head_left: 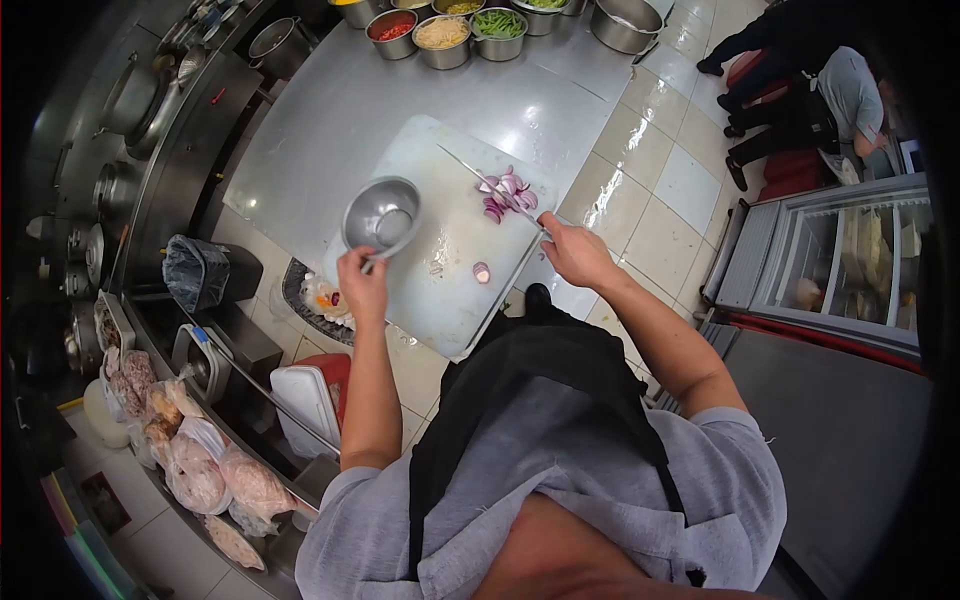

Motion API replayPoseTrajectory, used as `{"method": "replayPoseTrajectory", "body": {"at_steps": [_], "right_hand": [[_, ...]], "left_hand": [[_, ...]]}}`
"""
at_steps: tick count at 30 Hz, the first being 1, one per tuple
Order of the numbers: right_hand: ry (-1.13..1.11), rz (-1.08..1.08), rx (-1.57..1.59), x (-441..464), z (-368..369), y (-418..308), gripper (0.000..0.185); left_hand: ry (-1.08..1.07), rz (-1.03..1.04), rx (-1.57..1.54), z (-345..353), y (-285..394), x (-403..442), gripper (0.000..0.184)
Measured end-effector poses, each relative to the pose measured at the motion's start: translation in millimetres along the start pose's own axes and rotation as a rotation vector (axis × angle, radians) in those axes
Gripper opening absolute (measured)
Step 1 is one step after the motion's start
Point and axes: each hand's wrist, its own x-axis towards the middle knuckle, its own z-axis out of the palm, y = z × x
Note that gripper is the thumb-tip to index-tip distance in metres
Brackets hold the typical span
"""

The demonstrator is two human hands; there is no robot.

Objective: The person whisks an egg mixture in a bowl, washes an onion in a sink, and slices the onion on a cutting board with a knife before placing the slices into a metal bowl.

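My left hand [362,276] grips the near rim of a steel bowl [384,218], which is tilted over the left part of a white cutting board [425,300]. Nothing shows inside the bowl. My right hand [574,250] is closed round the handle of a knife [480,178], its blade pointing away to the upper left. Cut red onion pieces [512,190] lie in a pile on the board, with the blade across or just above them; I cannot tell whether it touches. Closer to me sits a small onion end [482,272].
Several steel pots of cut vegetables [442,38] stand at the far edge of the steel table [300,140]. A basket with scraps [322,298] is left of the board, near a lined bin [196,272]. Bagged food [200,460] lies lower left. Other people [835,105] stand by a glass-fronted fridge [840,260].
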Motion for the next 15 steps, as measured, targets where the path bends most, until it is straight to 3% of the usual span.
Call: {"method": "replayPoseTrajectory", "body": {"at_steps": [2, 5, 6, 7, 9, 11, 15], "right_hand": [[0.096, -0.028, -0.036, -0.7, -8.6, -0.3, 0.030], [0.132, 0.018, -0.125, -4.7, -38.5, -17.6, 0.036], [0.139, 0.005, -0.169, -4.6, -44.5, -22.3, 0.039], [0.145, -0.012, -0.213, -3.0, -48.6, -27.0, 0.041], [0.131, -0.078, -0.243, 1.8, -51.3, -37.8, 0.041], [0.111, -0.156, -0.270, 10.4, -45.3, -49.8, 0.041], [0.102, -0.270, -0.276, 26.4, -34.5, -73.8, 0.040]], "left_hand": [[-0.178, -0.018, 0.081, 7.7, 1.4, -15.2, 0.045], [-0.100, 0.102, 0.206, -6.5, 51.8, -29.7, 0.053], [-0.138, 0.112, 0.118, -15.3, 75.7, -27.6, 0.066], [-0.127, 0.109, 0.119, -15.8, 91.3, -25.2, 0.066], [-0.244, 0.587, 0.085, -10.4, 118.8, -23.7, 0.073], [-0.418, 0.665, 0.259, 1.6, 155.1, -38.3, 0.079], [-0.488, 0.646, 0.509, 31.8, 161.9, -43.2, 0.079]]}}
